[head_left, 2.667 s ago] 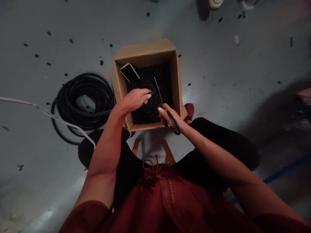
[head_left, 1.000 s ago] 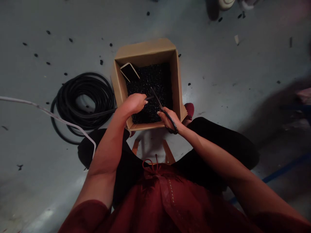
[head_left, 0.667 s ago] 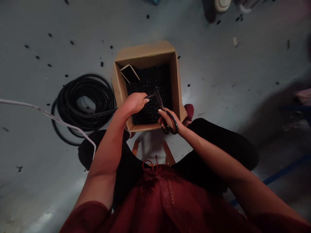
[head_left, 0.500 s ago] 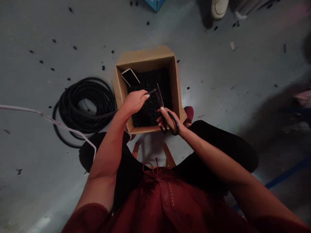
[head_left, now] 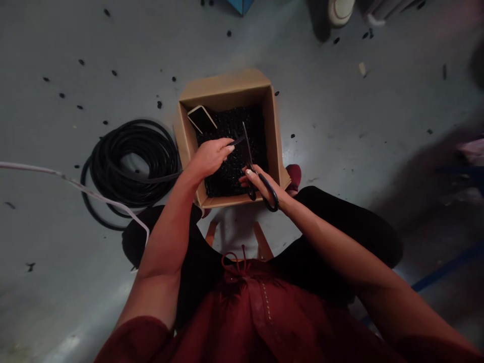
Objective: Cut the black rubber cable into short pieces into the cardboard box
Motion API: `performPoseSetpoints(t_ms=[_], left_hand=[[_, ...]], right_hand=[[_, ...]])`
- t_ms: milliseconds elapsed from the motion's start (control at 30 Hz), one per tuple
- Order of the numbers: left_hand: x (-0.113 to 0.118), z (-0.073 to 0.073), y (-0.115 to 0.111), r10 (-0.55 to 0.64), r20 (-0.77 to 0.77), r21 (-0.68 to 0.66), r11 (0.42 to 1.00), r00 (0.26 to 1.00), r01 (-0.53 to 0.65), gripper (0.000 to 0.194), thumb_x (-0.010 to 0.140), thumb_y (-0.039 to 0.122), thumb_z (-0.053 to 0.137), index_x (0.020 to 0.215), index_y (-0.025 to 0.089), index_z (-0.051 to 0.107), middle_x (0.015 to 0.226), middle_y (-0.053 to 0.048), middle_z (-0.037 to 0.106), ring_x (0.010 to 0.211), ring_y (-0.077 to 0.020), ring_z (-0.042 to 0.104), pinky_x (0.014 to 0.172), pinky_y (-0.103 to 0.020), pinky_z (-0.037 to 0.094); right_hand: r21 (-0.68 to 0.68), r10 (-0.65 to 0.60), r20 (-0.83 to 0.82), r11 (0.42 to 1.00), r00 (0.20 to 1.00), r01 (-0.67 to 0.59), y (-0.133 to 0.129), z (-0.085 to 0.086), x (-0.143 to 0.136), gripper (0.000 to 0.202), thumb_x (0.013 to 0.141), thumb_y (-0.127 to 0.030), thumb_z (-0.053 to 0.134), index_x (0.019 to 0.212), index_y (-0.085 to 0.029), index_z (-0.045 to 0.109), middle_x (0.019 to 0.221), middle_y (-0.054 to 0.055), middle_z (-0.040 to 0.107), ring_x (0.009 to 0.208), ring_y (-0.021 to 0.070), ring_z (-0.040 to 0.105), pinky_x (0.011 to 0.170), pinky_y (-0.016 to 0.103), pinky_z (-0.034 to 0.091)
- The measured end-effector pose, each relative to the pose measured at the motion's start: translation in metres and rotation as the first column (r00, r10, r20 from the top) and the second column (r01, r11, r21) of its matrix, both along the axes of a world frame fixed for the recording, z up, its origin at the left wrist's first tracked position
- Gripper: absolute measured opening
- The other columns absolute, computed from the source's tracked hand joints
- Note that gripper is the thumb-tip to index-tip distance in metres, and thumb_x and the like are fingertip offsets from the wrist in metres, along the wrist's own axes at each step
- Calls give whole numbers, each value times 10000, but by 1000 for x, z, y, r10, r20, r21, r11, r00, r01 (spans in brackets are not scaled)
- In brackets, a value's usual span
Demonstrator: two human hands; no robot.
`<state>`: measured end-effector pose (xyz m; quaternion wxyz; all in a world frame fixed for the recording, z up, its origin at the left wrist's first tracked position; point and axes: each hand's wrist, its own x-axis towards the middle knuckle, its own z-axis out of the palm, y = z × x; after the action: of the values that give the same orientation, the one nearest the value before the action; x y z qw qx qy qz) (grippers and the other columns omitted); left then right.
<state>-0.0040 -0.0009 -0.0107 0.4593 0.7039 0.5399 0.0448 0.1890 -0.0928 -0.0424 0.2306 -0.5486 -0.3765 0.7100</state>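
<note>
My left hand is closed around a black ribbed tube, whose free end sticks out toward the scissors. The tube runs back under my forearm to a coil on the floor. My right hand has its fingers in the handles of black-handled scissors. One blade points up, just past the tube's end; the other is hard to make out against the dark. Both hands are over an open cardboard box, which holds many small black pieces.
A phone-like flat object with a light edge leans in the box's back left corner. Small black bits lie scattered on the floor. A pale cord crosses at left. Another person's shoe is at the top, near a blue object.
The scissors have shifted slightly up and left, their handles now spread a bit wider. My left hand still grips the tube in almost the same place.
</note>
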Motion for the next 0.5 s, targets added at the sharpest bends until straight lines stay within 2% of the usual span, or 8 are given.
performPoseSetpoints(t_ms=[200,500], left_hand=[[1,4,-1,-21,5,-19,1000,1000,21,426,952,297,404,1210,101,681,908,-68,713,858,-183,615,831,-306,466],[2,7,-1,-42,-15,-29,999,999,42,443,957,303,396,1240,99,668,956,-77,723,873,-179,628,856,-307,476]], right_hand=[[-2,-24,-19,1000,1000,24,1,-3,1,445,896,-624,565,1070,-215,544,1010,76,672,948,205,657,904,405,549],[-25,-29,10,999,1000,29,3,7,-1,368,921,-538,573,1079,-206,552,970,66,676,913,184,658,849,344,546]])
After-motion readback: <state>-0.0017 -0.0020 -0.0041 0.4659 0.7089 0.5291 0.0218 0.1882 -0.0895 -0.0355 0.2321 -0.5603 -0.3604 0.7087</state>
